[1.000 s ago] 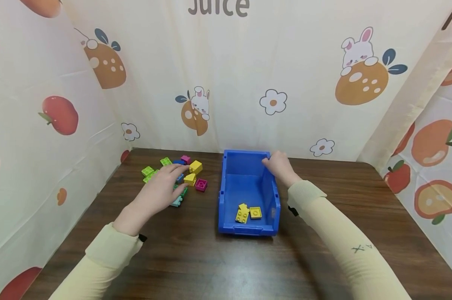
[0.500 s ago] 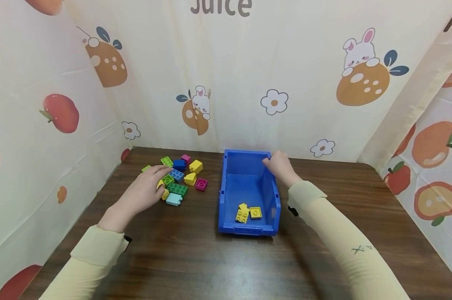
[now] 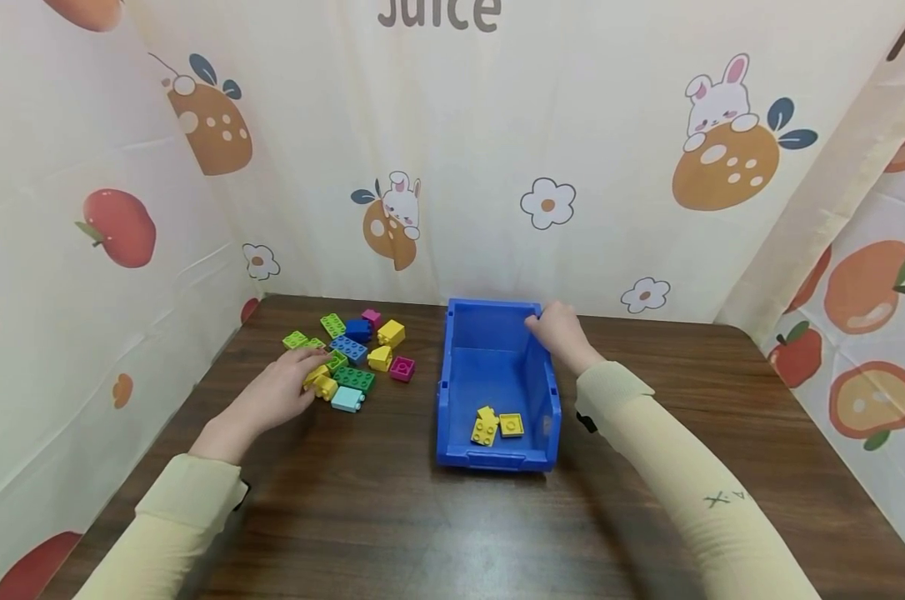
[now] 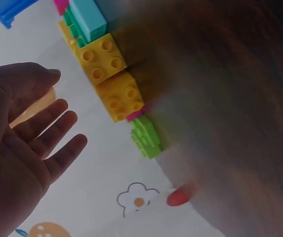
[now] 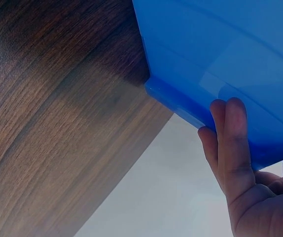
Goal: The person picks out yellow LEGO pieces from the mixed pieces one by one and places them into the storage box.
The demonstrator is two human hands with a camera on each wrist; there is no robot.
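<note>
Two hands are working above one brown table (image 3: 452, 533), and one blue bin (image 3: 495, 461) is standing on it between them. Fourteen bricks are showing in a loose cluster left of the bin: four yellow, four light green bricks (image 3: 333, 325), two magenta bricks (image 3: 402, 369), two blue bricks (image 3: 348, 349), one dark green brick (image 3: 354, 379) and one pale blue brick (image 3: 348, 399). The left grip (image 3: 280, 385) may be hiding others. Inside the bin, near its front end, at least two yellow pieces (image 3: 511, 425) are lying; whether a third is sitting behind them, I cannot tell.

The left grip is hovering at the cluster's near left edge, its fingers released and spreading loosely in the left wrist view. Two of the yellow bricks, the near yellow pair (image 4: 102, 57), are lying side by side just off its fingertips, in front of the gap between thumb and fingers; in the head view the hand is partly covering them. Whether it is touching either one, I cannot tell. The other two yellow bricks are lying farther right, beside the magenta ones.

The right grip (image 3: 562, 335) is grasping the bin's right rim toward the far end, its fingers resting against the outer wall. One patterned curtain (image 3: 452, 125) is hanging behind the table.
</note>
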